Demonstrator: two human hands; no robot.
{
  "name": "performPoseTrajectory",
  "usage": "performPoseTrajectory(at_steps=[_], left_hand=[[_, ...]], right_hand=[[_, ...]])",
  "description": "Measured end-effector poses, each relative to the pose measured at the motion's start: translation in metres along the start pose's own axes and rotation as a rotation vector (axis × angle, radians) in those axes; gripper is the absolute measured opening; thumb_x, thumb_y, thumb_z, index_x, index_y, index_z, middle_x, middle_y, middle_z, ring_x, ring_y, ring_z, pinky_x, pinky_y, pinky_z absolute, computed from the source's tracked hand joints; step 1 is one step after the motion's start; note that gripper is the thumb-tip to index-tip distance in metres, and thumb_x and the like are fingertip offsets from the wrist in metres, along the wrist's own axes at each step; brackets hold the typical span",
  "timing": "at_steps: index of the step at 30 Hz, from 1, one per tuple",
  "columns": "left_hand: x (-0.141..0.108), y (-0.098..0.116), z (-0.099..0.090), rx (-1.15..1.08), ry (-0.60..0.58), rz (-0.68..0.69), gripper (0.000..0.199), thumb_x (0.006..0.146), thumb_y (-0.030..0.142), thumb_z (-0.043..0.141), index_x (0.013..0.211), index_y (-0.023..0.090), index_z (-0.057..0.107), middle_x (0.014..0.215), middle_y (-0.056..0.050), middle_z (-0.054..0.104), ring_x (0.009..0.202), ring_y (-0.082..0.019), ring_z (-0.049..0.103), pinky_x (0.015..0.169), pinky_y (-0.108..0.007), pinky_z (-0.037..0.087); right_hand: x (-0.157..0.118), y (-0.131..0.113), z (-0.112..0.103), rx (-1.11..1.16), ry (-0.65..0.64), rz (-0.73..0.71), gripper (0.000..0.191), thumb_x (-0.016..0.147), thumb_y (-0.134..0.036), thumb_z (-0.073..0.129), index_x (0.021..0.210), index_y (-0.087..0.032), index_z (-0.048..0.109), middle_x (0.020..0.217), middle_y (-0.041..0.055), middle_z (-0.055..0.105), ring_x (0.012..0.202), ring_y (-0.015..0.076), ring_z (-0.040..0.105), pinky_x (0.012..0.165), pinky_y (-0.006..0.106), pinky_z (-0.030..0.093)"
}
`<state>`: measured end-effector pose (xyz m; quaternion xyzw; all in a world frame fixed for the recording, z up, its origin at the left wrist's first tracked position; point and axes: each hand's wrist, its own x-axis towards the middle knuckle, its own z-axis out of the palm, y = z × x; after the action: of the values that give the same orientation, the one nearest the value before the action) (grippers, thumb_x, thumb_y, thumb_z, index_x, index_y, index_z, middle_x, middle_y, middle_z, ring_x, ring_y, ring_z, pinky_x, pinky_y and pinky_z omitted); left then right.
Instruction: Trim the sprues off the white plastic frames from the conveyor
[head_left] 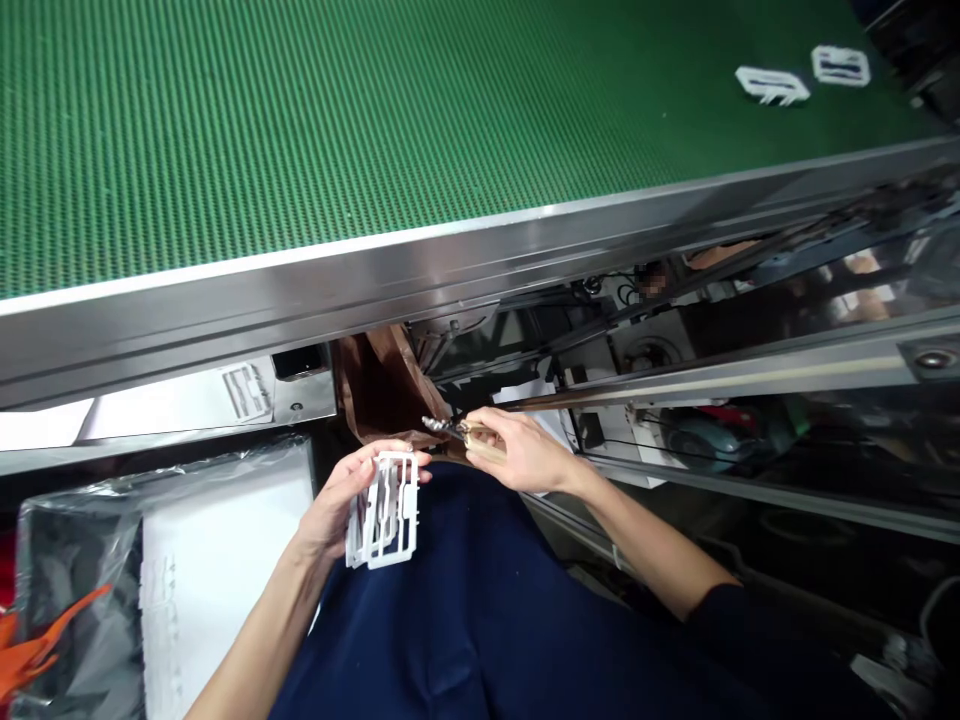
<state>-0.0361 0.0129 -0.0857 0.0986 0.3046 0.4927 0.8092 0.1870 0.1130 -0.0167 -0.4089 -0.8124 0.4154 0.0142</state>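
Your left hand (341, 500) has its fingers clamped on a few flat white plastic frames with slotted openings (393, 510), held in front of your dark blue clothing (457, 590). Your right hand (517, 448) curls its fingers around small pliers-like cutters with pale beige handles (484, 442), tips near the open brown paper bag (386, 385), just below the green ribbed conveyor belt (375, 110).
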Motion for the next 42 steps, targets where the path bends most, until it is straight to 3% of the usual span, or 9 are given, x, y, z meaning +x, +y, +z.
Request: performPoseTrajectory(at_steps=[3, 5, 9, 11, 15, 21, 24, 36, 42], left_hand=[[-0.003, -0.002, 0.002, -0.031, -0.003, 0.014, 0.04, 0.076, 0.038, 0.067, 0.108, 0.014, 0.063, 0.106, -0.014, 0.067, 0.083, -0.024, 0.066, 0.055, -0.022, 0.054], [-0.004, -0.003, 0.003, -0.029, 0.013, 0.007, 0.04, 0.077, 0.037, 0.066, 0.109, 0.013, 0.063, 0.107, -0.014, 0.066, 0.082, -0.023, 0.066, 0.053, -0.021, 0.054], [-0.004, -0.003, 0.006, 0.016, 0.005, -0.072, 0.045, 0.079, 0.04, 0.063, 0.113, 0.011, 0.061, 0.088, -0.015, 0.07, 0.066, -0.019, 0.065, 0.051, -0.02, 0.052], [-0.004, -0.003, 0.007, 0.027, -0.006, -0.075, 0.047, 0.079, 0.04, 0.062, 0.116, 0.012, 0.059, 0.088, -0.014, 0.07, 0.065, -0.019, 0.065, 0.051, -0.021, 0.052], [-0.006, 0.0, 0.009, -0.007, 0.006, -0.017, 0.044, 0.079, 0.038, 0.062, 0.117, 0.016, 0.06, 0.107, -0.012, 0.065, 0.077, -0.023, 0.064, 0.051, -0.023, 0.052], [-0.008, 0.0, 0.002, -0.116, 0.023, 0.001, 0.049, 0.069, 0.038, 0.072, 0.11, 0.012, 0.064, 0.098, -0.01, 0.068, 0.08, -0.024, 0.066, 0.064, -0.025, 0.056], [-0.008, -0.001, -0.003, -0.121, 0.004, -0.024, 0.048, 0.069, 0.04, 0.073, 0.106, 0.012, 0.065, 0.088, -0.013, 0.071, 0.071, -0.022, 0.067, 0.056, -0.023, 0.055], [-0.007, -0.003, -0.007, -0.095, -0.028, -0.047, 0.048, 0.069, 0.04, 0.072, 0.107, 0.012, 0.065, 0.089, -0.016, 0.071, 0.074, -0.023, 0.068, 0.057, -0.023, 0.055], [-0.008, -0.005, -0.008, -0.105, -0.041, -0.048, 0.045, 0.072, 0.039, 0.07, 0.107, 0.012, 0.065, 0.088, -0.018, 0.071, 0.074, -0.023, 0.068, 0.056, -0.022, 0.055]], right_hand=[[-0.002, -0.007, -0.002, -0.068, 0.005, -0.033, 0.025, 0.082, -0.031, 0.052, 0.105, -0.021, 0.052, 0.099, 0.0031, 0.06, 0.083, 0.0138, 0.056, 0.074, 0.025, 0.041], [0.001, -0.014, 0.004, -0.032, 0.049, 0.01, 0.029, 0.082, -0.036, 0.053, 0.107, -0.02, 0.049, 0.092, 0.0025, 0.06, 0.075, 0.0131, 0.056, 0.069, 0.024, 0.041], [0.016, -0.027, 0.022, 0.046, 0.138, -0.032, 0.045, 0.077, -0.048, 0.058, 0.11, -0.019, 0.045, 0.092, 0.0025, 0.06, 0.073, 0.0127, 0.056, 0.066, 0.023, 0.042], [0.023, -0.028, 0.026, 0.049, 0.153, -0.076, 0.037, 0.082, -0.045, 0.052, 0.108, -0.019, 0.046, 0.092, 0.0026, 0.06, 0.076, 0.0128, 0.057, 0.068, 0.022, 0.042], [0.026, -0.017, 0.014, -0.025, 0.275, 0.004, 0.022, 0.087, -0.03, 0.042, 0.106, -0.018, 0.047, 0.095, 0.0039, 0.059, 0.075, 0.0124, 0.056, 0.071, 0.023, 0.041], [0.007, -0.009, -0.007, -0.261, 0.019, -0.135, 0.026, 0.083, -0.031, 0.049, 0.106, -0.02, 0.051, 0.096, 0.0034, 0.059, 0.081, 0.0141, 0.054, 0.072, 0.024, 0.039], [0.003, -0.011, -0.006, -0.38, -0.051, -0.201, 0.025, 0.085, -0.034, 0.048, 0.104, -0.019, 0.053, 0.09, 0.0036, 0.059, 0.08, 0.0155, 0.052, 0.072, 0.026, 0.037], [0.009, -0.021, -0.011, -0.52, -0.103, -0.229, 0.023, 0.085, -0.034, 0.045, 0.1, -0.019, 0.055, 0.079, 0.0025, 0.057, 0.069, 0.0137, 0.05, 0.058, 0.025, 0.026], [0.01, -0.021, -0.015, -0.518, -0.14, -0.199, 0.019, 0.076, -0.022, 0.049, 0.094, -0.021, 0.056, 0.076, 0.0, 0.057, 0.062, 0.0117, 0.048, 0.052, 0.025, 0.018]])
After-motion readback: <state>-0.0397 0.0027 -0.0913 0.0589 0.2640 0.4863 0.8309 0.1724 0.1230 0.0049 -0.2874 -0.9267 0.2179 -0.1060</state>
